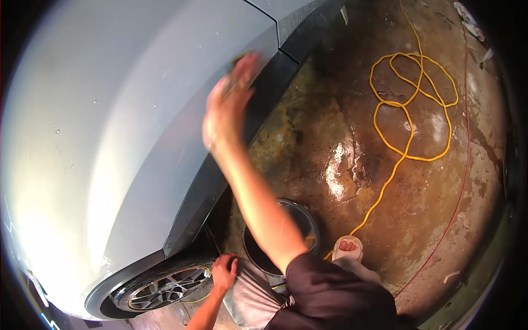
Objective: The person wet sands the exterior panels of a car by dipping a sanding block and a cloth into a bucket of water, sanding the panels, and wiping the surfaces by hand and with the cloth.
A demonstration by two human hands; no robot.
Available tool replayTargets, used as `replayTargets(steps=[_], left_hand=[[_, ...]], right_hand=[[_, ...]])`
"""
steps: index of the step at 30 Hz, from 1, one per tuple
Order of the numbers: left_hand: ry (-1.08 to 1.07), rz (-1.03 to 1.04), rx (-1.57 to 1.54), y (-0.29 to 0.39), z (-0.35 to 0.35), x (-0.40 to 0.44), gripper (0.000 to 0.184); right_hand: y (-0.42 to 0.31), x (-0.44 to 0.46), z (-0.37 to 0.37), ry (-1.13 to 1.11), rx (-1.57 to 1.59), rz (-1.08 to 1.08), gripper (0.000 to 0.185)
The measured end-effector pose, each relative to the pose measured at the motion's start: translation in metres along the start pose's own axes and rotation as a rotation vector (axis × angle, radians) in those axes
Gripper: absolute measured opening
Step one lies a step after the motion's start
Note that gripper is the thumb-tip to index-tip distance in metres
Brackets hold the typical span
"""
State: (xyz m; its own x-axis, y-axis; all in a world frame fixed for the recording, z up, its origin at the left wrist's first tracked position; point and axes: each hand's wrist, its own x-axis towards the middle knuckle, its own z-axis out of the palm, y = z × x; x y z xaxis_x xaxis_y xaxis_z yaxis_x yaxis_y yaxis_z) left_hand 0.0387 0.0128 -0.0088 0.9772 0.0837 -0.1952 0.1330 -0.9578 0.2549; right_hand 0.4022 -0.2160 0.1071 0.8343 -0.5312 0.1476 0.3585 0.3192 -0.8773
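Observation:
My right hand (230,102) reaches far forward against the lower side of a grey car panel (159,143), smeared by motion. Under its fingers shows the edge of a small yellow-green and dark thing (237,58), too blurred to name. My left hand (224,271) rests on my bent left knee, close to the car's wheel (170,289), and holds nothing. Its fingers lie over the grey trouser cloth (250,297). Water drops dot the panel.
A dark bucket (314,220) stands below my right forearm, partly hidden. A yellow cord (408,110) lies looped on the wet concrete floor (324,137), running down near my sandalled foot (348,247). A thin red hose (467,148) crosses the floor further right.

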Motion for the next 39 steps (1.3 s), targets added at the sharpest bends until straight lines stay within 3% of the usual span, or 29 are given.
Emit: replayTargets(steps=[2,5,6,8,9,12,14,15,17,18,20,23,25,27,29,33,34,36,37,39], left_hand=[[0.014,-0.025,0.001,-0.005,-0.001,-0.011,0.017],[0.007,-0.091,0.015,-0.002,0.0,-0.006,0.017],[0.01,-0.051,0.018,0.004,0.0,0.0,0.016],[-0.011,-0.004,-0.006,0.01,-0.001,0.005,0.016],[-0.011,-0.009,-0.008,0.008,0.0,0.0,0.016],[0.011,-0.055,-0.005,0.002,-0.002,-0.006,0.015],[0.032,-0.079,-0.002,-0.003,-0.007,-0.014,0.014],[0.043,-0.091,-0.006,-0.005,-0.006,-0.018,0.013],[0.061,-0.069,-0.002,-0.007,-0.005,-0.02,0.013],[0.055,-0.081,0.001,-0.004,-0.005,-0.021,0.013],[0.046,-0.083,-0.002,-0.005,-0.001,-0.019,0.013],[0.029,-0.086,0.024,-0.014,0.004,-0.017,0.012],[0.056,-0.073,0.014,-0.016,0.009,-0.016,0.012],[0.057,-0.057,0.027,-0.014,0.011,-0.015,0.012],[0.04,-0.086,0.043,-0.013,0.012,-0.012,0.012],[0.045,-0.072,0.068,-0.01,0.016,-0.008,0.011],[0.034,-0.083,0.078,-0.009,0.018,-0.007,0.012],[0.026,-0.081,0.096,-0.004,0.018,-0.004,0.012],[0.019,-0.08,0.105,-0.002,0.019,-0.003,0.012],[0.016,-0.09,0.09,-0.003,0.022,-0.001,0.013]], right_hand=[[-0.016,0.052,-0.036,-0.069,0.153,0.115,0.069],[-0.008,-0.01,0.001,-0.039,0.039,0.023,0.068],[-0.012,-0.054,0.016,-0.184,-0.009,0.084,0.068],[0.02,-0.03,0.046,-0.323,-0.567,0.069,0.068],[0.0,-0.009,0.007,-0.047,-0.17,-0.079,0.068],[0.015,0.076,-0.052,0.161,0.202,0.03,0.062],[0.022,0.094,-0.084,0.3,0.361,-0.05,0.064],[0.026,0.098,-0.092,0.333,0.439,-0.205,0.068],[0.027,0.094,-0.101,0.4,0.311,-0.219,0.073],[0.023,0.088,-0.102,0.401,0.306,-0.22,0.073],[0.017,0.078,-0.101,0.209,0.567,0.016,0.077],[0.012,0.067,-0.098,0.17,0.662,-0.042,0.074],[0.01,0.067,-0.098,0.139,0.631,0.049,0.023],[0.012,0.068,-0.1,0.198,0.509,0.119,0.022],[0.021,0.069,-0.097,0.264,0.614,0.144,0.022],[0.04,0.062,-0.085,0.045,0.915,0.074,0.026],[0.045,0.057,-0.076,0.039,0.825,0.08,0.028],[0.045,0.049,-0.065,0.051,0.365,-0.2,0.031],[0.046,0.045,-0.063,0.068,-0.015,-0.472,0.033],[0.037,0.035,-0.05,0.146,-0.053,-0.343,0.036]])
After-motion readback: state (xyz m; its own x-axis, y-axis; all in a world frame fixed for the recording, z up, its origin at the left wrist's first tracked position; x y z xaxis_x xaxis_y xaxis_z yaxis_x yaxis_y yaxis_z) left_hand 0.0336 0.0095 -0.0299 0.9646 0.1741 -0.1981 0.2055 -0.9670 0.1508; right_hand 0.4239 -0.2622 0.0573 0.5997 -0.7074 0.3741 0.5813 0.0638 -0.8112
